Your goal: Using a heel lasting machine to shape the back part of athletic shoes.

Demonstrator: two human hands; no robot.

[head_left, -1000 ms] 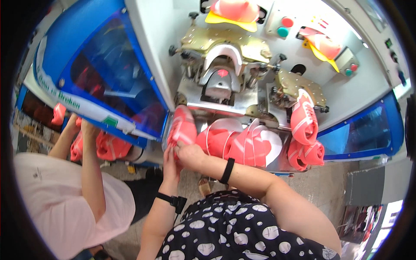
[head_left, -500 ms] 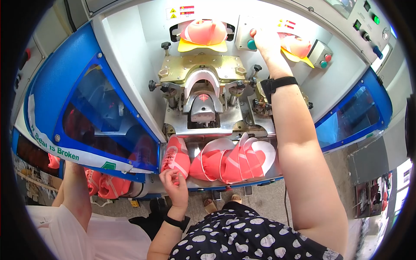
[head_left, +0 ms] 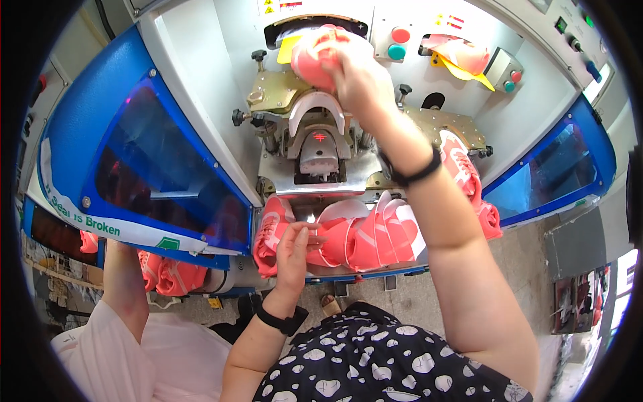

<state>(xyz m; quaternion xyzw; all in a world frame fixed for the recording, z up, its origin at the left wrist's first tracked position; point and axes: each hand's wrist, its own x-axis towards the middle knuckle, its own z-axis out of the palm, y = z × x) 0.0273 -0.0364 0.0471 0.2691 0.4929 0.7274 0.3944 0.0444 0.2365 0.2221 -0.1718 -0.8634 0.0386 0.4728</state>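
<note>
Two pink pieces sit on the back wall behind the metal form. One is the pink upper, above and behind the form, gripped in the fingers of the right hand. The other, a pink cap-like piece, rests on a yellow flap well to the form's right. One laced shoe lies in front of the form and to its left. Nearer its front is one row of nested uppers, overlapped too closely to count. The left hand is before that row, fingers loosely bent and apart; whether they touch it I cannot tell. Two more pink shoes are to the form's right, partly hidden by the right forearm.

Two button boxes flank the cap-like piece, behind and right of the form, each with one red and one green button. Two blue doors with dark windows stand on either side of it; a co-worker's arm shows beyond the left one.

The form is smooth, rounded metal under a white, U-shaped pad; the uppers have white bands and pale linings.
</note>
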